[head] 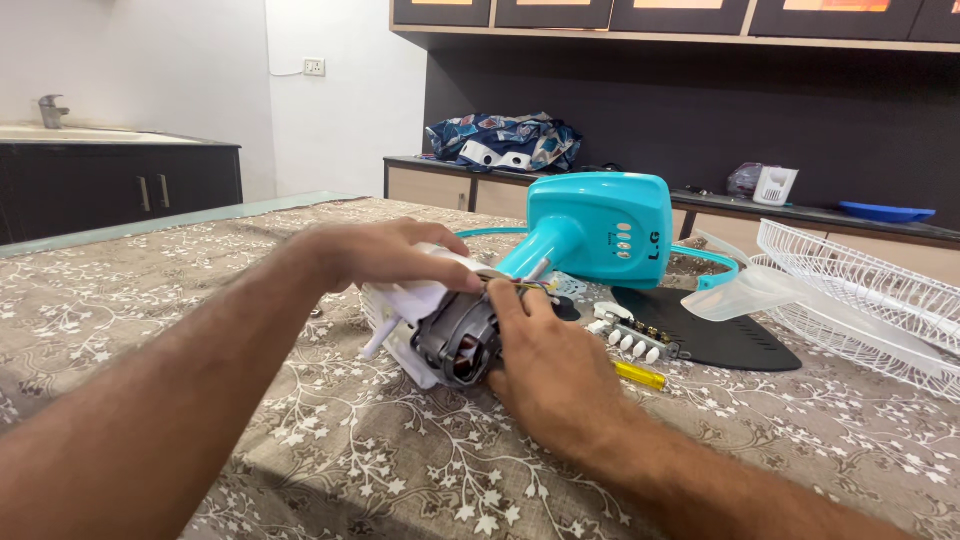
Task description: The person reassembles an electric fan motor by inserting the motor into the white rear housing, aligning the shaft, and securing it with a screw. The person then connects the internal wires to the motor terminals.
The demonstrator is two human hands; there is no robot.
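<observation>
I see one fan motor (448, 340) lying on the patterned tablecloth (150, 300), between my two hands. My left hand (385, 255) curls over its white housing from above, fingers closed on it. My right hand (545, 365) pinches the coloured wires (520, 287) at the motor's top. Just right lie one white switch block (630, 335), one yellow-handled screwdriver (640, 376), one turquoise fan body (600, 228), one translucent blade (760, 290) and one white grille (870, 280).
</observation>
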